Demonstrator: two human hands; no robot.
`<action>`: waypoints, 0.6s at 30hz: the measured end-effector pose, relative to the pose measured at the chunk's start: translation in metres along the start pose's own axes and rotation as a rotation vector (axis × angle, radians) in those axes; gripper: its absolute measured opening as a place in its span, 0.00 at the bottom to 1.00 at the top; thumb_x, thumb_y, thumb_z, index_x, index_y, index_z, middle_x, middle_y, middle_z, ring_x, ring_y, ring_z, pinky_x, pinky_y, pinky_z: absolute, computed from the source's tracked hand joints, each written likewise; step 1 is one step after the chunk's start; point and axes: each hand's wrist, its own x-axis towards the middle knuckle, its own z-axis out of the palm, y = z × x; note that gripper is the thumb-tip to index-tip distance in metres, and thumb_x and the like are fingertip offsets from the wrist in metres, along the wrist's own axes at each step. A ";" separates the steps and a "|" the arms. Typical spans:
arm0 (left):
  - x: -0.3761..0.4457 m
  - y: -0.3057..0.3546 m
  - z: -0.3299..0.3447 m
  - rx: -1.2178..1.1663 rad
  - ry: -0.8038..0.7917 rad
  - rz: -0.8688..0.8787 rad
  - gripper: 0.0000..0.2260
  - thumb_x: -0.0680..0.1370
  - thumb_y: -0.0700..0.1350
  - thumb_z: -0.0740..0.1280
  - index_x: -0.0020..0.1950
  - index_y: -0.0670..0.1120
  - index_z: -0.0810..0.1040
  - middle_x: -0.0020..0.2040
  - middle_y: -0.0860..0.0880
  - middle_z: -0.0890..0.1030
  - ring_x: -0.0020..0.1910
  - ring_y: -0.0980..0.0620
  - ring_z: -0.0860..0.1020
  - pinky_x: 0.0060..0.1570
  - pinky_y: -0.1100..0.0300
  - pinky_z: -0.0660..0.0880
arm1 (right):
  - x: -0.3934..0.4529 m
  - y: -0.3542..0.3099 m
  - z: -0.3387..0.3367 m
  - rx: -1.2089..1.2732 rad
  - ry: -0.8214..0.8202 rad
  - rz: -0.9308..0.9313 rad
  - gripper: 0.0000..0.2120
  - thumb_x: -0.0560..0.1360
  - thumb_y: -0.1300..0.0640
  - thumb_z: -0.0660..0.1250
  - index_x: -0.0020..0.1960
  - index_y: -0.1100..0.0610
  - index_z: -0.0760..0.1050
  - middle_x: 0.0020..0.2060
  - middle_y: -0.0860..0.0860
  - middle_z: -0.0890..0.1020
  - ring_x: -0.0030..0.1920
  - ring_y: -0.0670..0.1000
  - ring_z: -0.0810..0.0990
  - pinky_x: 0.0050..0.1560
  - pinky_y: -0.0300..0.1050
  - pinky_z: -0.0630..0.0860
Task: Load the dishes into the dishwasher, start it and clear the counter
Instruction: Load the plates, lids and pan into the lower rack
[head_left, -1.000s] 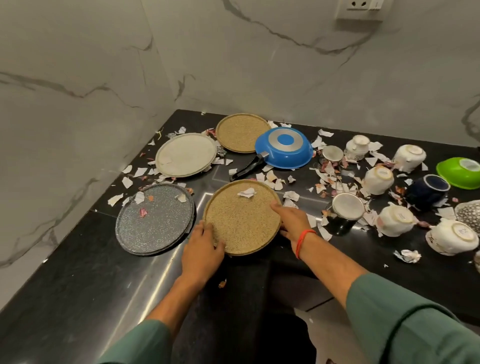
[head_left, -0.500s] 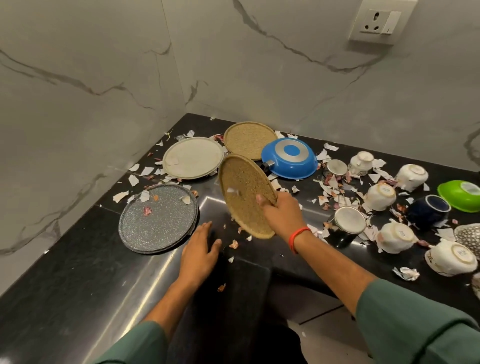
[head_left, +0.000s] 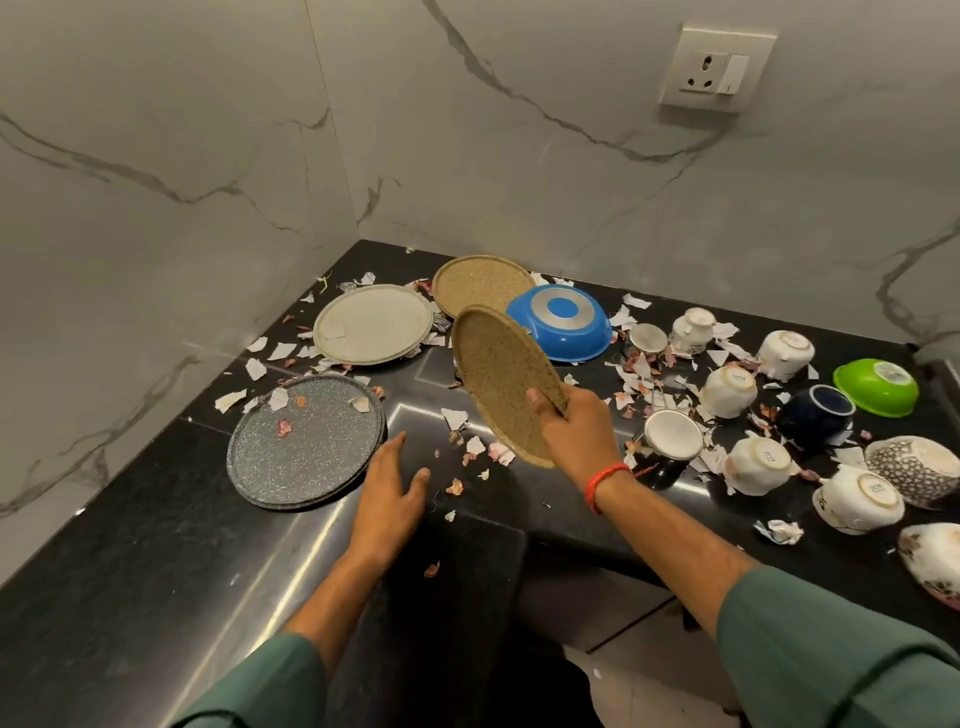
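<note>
The right hand (head_left: 574, 434) gripped the round tan speckled plate (head_left: 506, 376) by its near edge, thumb on its face, holding it tilted steeply above the black stone counter (head_left: 130, 597). The left hand (head_left: 389, 496) hovered low over the counter with fingers straight and spread, holding nothing. Torn paper scraps (head_left: 475, 446) lay under the lifted plate. Left of the hands sat a round grey speckled plate (head_left: 306, 441); beyond it a cream round plate (head_left: 373, 323), a second tan plate (head_left: 480, 283) and an upturned blue pan (head_left: 561, 322). Upturned white cups (head_left: 758, 464) lay to the right.
</note>
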 end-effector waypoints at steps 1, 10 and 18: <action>-0.002 0.005 0.000 -0.023 0.029 0.018 0.27 0.82 0.47 0.67 0.80 0.48 0.63 0.78 0.46 0.66 0.77 0.47 0.65 0.76 0.48 0.63 | -0.001 0.001 -0.003 0.072 0.007 0.039 0.11 0.82 0.51 0.65 0.50 0.55 0.83 0.41 0.53 0.85 0.45 0.54 0.83 0.48 0.50 0.79; -0.007 0.078 0.015 -0.785 -0.081 -0.235 0.13 0.84 0.47 0.64 0.68 0.49 0.74 0.63 0.47 0.82 0.58 0.44 0.83 0.39 0.54 0.82 | -0.030 0.016 -0.022 0.918 0.044 0.458 0.12 0.79 0.61 0.69 0.62 0.61 0.77 0.56 0.56 0.84 0.56 0.54 0.83 0.56 0.52 0.80; -0.006 0.090 0.037 -0.830 -0.128 -0.385 0.06 0.83 0.40 0.65 0.57 0.44 0.80 0.47 0.45 0.84 0.44 0.46 0.82 0.38 0.53 0.79 | -0.058 0.057 -0.061 0.976 0.074 0.578 0.08 0.81 0.59 0.66 0.59 0.56 0.80 0.49 0.51 0.86 0.51 0.51 0.84 0.45 0.49 0.82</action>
